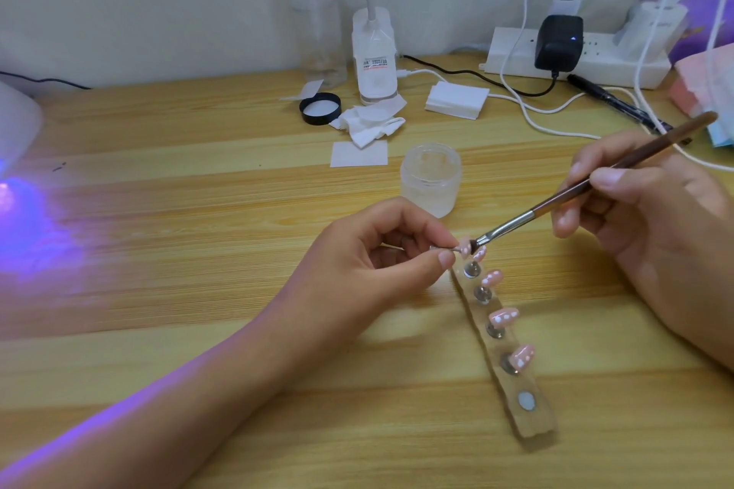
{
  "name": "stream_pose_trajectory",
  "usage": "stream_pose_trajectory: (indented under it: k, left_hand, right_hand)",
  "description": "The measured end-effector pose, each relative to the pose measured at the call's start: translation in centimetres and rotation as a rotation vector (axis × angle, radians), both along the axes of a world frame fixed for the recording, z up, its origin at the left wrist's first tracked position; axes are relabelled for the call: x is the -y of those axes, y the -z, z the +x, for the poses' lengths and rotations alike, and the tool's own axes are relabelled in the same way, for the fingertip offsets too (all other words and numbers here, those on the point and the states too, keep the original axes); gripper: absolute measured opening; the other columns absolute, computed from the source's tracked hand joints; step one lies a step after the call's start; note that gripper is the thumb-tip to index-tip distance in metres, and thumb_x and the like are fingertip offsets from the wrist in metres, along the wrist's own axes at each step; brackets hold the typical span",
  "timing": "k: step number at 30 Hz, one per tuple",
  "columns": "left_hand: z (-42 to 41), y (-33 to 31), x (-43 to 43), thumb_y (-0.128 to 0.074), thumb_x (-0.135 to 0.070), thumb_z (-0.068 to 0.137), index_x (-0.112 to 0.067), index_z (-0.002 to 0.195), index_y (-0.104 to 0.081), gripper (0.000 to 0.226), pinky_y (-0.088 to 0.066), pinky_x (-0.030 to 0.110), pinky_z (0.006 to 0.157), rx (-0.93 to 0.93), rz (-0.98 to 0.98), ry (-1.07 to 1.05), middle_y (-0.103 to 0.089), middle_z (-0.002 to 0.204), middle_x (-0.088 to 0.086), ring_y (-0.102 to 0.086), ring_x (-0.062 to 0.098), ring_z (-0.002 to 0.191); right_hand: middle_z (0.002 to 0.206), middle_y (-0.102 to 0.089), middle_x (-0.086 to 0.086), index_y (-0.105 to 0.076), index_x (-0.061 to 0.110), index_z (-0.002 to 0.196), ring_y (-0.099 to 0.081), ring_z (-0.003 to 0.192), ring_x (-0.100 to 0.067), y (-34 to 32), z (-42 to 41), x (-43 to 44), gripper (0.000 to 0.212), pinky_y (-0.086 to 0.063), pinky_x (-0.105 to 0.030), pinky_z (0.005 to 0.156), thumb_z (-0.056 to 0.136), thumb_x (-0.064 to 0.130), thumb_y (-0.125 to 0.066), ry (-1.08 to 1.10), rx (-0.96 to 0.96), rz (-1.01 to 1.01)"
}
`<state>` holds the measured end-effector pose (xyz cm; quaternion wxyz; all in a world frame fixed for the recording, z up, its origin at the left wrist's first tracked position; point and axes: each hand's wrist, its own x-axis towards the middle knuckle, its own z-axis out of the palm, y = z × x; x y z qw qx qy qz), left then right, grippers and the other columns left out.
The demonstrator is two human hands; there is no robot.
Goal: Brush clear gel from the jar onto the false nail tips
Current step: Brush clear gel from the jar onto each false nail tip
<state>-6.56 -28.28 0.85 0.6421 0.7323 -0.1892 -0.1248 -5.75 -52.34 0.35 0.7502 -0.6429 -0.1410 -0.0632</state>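
Table of light wood grain, against a pale wall.
Nearest, a clear holder strip carries 4 pink false nail tips on metal pegs. Above it the left hand pinches 1 more tip by its peg, and the right hand grips the brush, bristles touching that tip. Just behind stands the open jar, then a black lid. The white bottle has a label too blurred to read. The lamp at left is cut off and throws violet light.

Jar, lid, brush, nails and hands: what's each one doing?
jar: open, no lid.
black lid: lying inside-up on table.
brush: bristles touching held nail tip.
left hand: pinches that tip's stand.
right hand: grips brush.
holder strip: four tips standing, nearest spot empty.
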Motion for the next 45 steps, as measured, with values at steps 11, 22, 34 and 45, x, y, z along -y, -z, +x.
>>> stream_pose_trajectory:
  k: [11, 22, 34, 45]
  left_hand:
    - [-0.01, -0.03, 0.13, -0.07, -0.016, 0.08, -0.029, 0.079, -0.071, 0.013, -0.046, 0.015, 0.066, -0.001, -0.01, 0.0, -0.066, 0.082, 0.01, -0.056, 0.005, 0.072]
    - [-0.02, -0.05, 0.05, -0.071, -0.014, 0.082, -0.021, 0.081, -0.07, 0.007, -0.048, 0.018, 0.068, 0.001, -0.008, 0.003, -0.068, 0.089, 0.014, -0.057, 0.006, 0.075]
    - [-0.01, 0.0, 0.14, -0.071, -0.015, 0.081, -0.028, 0.079, -0.071, 0.014, -0.047, 0.013, 0.067, 0.005, -0.026, 0.003, -0.067, 0.078, -0.01, -0.057, 0.002, 0.073]
    - [-0.03, -0.16, 0.06, -0.072, -0.009, 0.084, -0.025, 0.079, -0.07, 0.016, -0.047, 0.013, 0.067, -0.002, -0.047, -0.002, -0.067, 0.077, -0.01, -0.057, 0.003, 0.073]
  right_hand:
    - [0.061, -0.064, -0.001, -0.068, 0.026, 0.081, -0.063, 0.061, -0.017, -0.04, 0.06, 0.1, 0.022, -0.052, -0.02, 0.064, 0.082, 0.015, -0.048, -0.079, 0.059, 0.024]
    - [0.068, -0.063, 0.004, -0.067, 0.028, 0.083, -0.064, 0.064, -0.015, 0.15, -0.15, 0.12, 0.017, -0.053, -0.022, 0.067, 0.083, 0.019, -0.052, 0.075, 0.137, -0.043]
    - [0.065, -0.063, -0.001, -0.066, 0.025, 0.084, -0.063, 0.063, -0.017, -0.02, -0.28, -0.04, 0.02, -0.051, -0.021, 0.064, 0.082, 0.017, -0.048, -0.038, 0.129, 0.007]
    - [0.068, -0.063, 0.003, -0.066, 0.026, 0.083, -0.064, 0.065, -0.014, 0.14, -0.03, 0.23, 0.017, -0.052, -0.022, 0.068, 0.082, 0.019, -0.05, 0.08, 0.132, -0.014]
